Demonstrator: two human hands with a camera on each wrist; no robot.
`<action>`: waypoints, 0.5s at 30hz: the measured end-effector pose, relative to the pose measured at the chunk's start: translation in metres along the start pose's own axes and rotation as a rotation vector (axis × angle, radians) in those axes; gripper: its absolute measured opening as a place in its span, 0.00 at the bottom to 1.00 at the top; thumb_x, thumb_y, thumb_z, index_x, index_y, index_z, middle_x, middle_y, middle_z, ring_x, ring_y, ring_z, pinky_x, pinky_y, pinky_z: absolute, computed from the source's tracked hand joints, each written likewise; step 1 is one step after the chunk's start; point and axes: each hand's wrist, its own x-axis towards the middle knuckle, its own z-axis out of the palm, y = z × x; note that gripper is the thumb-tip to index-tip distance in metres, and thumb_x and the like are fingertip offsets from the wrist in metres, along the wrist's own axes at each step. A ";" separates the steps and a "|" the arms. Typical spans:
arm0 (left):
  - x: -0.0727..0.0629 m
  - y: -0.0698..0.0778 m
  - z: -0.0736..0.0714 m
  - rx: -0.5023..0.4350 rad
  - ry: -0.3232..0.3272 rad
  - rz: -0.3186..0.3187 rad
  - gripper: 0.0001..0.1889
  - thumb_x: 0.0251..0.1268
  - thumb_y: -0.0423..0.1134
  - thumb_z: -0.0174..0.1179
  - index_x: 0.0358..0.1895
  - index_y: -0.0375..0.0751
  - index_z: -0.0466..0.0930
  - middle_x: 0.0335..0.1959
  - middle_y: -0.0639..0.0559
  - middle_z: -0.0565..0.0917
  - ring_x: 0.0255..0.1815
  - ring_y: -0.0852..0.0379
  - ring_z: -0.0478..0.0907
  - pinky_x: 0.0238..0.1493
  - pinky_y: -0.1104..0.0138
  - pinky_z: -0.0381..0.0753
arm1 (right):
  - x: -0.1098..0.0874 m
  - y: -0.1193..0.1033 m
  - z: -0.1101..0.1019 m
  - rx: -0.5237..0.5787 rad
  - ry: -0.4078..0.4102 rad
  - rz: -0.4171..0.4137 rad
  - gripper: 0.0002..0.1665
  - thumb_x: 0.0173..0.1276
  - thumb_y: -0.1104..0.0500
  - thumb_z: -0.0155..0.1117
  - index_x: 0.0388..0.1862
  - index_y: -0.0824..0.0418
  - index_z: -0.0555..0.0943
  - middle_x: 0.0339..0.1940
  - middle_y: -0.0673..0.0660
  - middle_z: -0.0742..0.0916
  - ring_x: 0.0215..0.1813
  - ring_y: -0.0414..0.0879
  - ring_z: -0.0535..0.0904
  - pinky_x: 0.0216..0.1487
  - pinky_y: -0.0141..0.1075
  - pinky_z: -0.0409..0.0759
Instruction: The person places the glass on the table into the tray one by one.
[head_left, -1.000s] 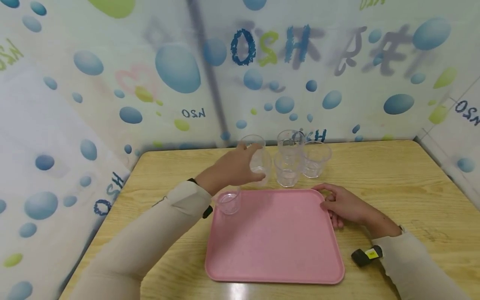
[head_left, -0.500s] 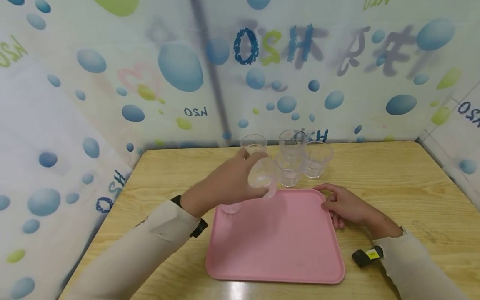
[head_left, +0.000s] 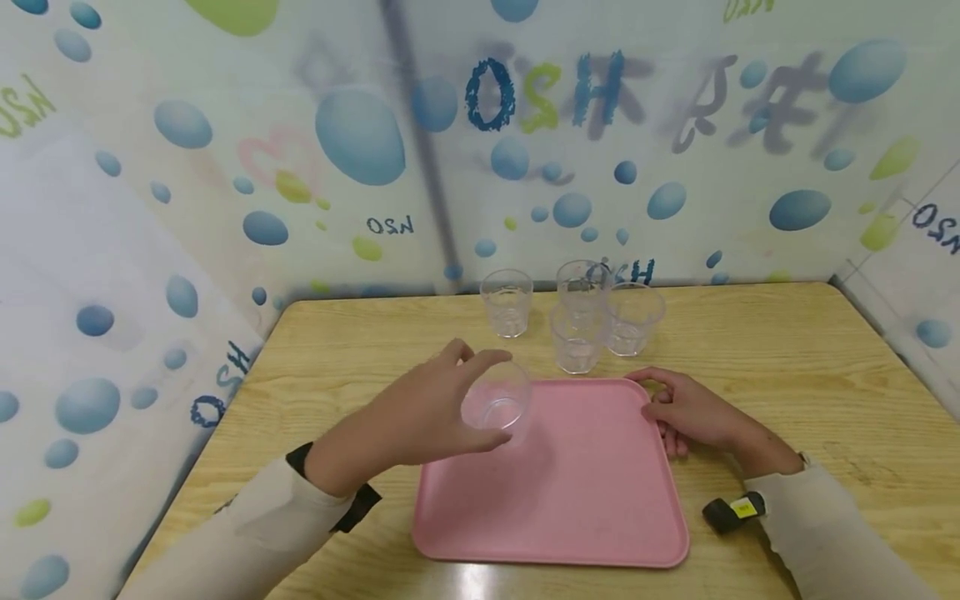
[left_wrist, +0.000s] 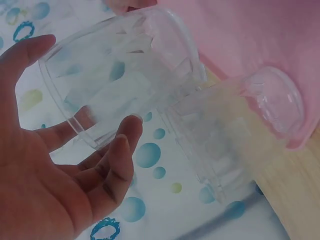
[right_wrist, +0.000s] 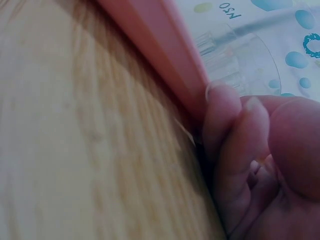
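head view puts the left hand (head_left: 427,408) above the far left part of the pink tray (head_left: 562,492), its thumb and fingers curved round a clear cup (head_left: 498,390); whether that cup's base touches the tray i cannot tell. left wrist view shows a second cup (left_wrist: 230,132) just beside it, seemingly standing at the tray's far left corner, which head view hides behind the hand. the right hand (head_left: 686,408) pinches the tray's far right corner.

the likeliest trouble, i judge, is a knock: those two cups are close, so a low or sideways move could push the standing one off the tray's rim. the clear walls look smooth and might slip if the grip loosens early; setting down on the rim could tip the cup. a tug by the right hand could shift the tray.

counted: one tray, two hands, one table (head_left: 345,350), six cups. besides the two at the tray, four stand beyond its far edge: a lone cup (head_left: 507,312) behind its left half and, behind its right half, a rear cup (head_left: 579,282), a near cup (head_left: 576,348) and an outer cup (head_left: 641,317).
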 end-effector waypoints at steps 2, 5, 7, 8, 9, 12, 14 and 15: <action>-0.008 -0.002 0.001 -0.001 0.004 0.000 0.44 0.52 0.64 0.70 0.74 0.61 0.63 0.53 0.50 0.72 0.28 0.59 0.74 0.35 0.65 0.76 | 0.000 -0.001 0.000 -0.001 0.002 0.002 0.33 0.75 0.63 0.54 0.76 0.63 0.60 0.21 0.58 0.80 0.12 0.43 0.77 0.15 0.40 0.79; -0.018 -0.005 0.004 -0.003 0.002 -0.002 0.44 0.51 0.64 0.71 0.73 0.60 0.65 0.53 0.50 0.73 0.27 0.60 0.73 0.34 0.66 0.76 | -0.001 -0.002 0.000 -0.001 0.005 0.007 0.33 0.75 0.64 0.54 0.76 0.62 0.60 0.22 0.58 0.80 0.12 0.43 0.77 0.15 0.40 0.78; -0.023 -0.007 0.005 -0.008 0.000 -0.005 0.43 0.51 0.63 0.71 0.72 0.59 0.66 0.51 0.49 0.73 0.26 0.59 0.73 0.32 0.66 0.75 | -0.001 -0.002 0.000 -0.004 0.008 0.009 0.33 0.75 0.63 0.55 0.76 0.62 0.60 0.22 0.58 0.80 0.12 0.43 0.77 0.16 0.39 0.78; -0.026 -0.008 0.005 -0.009 0.000 -0.006 0.43 0.51 0.63 0.72 0.71 0.59 0.66 0.50 0.50 0.73 0.26 0.60 0.73 0.32 0.66 0.75 | -0.001 -0.002 0.000 -0.004 0.008 0.010 0.33 0.75 0.63 0.55 0.76 0.62 0.59 0.22 0.58 0.80 0.12 0.43 0.77 0.16 0.39 0.78; -0.028 -0.009 0.006 -0.009 0.001 -0.007 0.43 0.51 0.63 0.72 0.71 0.59 0.66 0.49 0.50 0.73 0.26 0.60 0.73 0.31 0.66 0.75 | -0.002 -0.003 0.001 -0.004 0.009 0.009 0.33 0.75 0.63 0.55 0.77 0.62 0.59 0.22 0.58 0.80 0.12 0.43 0.77 0.16 0.39 0.79; -0.033 -0.013 0.008 -0.014 0.000 -0.015 0.43 0.50 0.63 0.73 0.70 0.59 0.67 0.47 0.51 0.73 0.26 0.60 0.73 0.31 0.66 0.76 | -0.002 -0.003 0.001 -0.005 0.010 0.008 0.34 0.75 0.63 0.55 0.77 0.62 0.60 0.22 0.58 0.79 0.12 0.43 0.77 0.16 0.39 0.79; -0.035 -0.016 0.009 -0.009 0.005 -0.022 0.43 0.49 0.64 0.73 0.70 0.59 0.67 0.47 0.51 0.73 0.27 0.60 0.74 0.32 0.66 0.76 | -0.002 -0.004 0.002 -0.005 0.010 0.005 0.33 0.75 0.63 0.55 0.77 0.62 0.60 0.22 0.59 0.79 0.12 0.43 0.77 0.16 0.39 0.78; -0.036 -0.017 0.010 -0.012 0.007 -0.025 0.43 0.49 0.63 0.73 0.70 0.59 0.67 0.48 0.50 0.74 0.27 0.59 0.74 0.32 0.65 0.76 | -0.002 -0.004 0.002 -0.005 0.010 0.004 0.34 0.75 0.63 0.55 0.77 0.62 0.60 0.22 0.59 0.79 0.12 0.44 0.77 0.16 0.39 0.78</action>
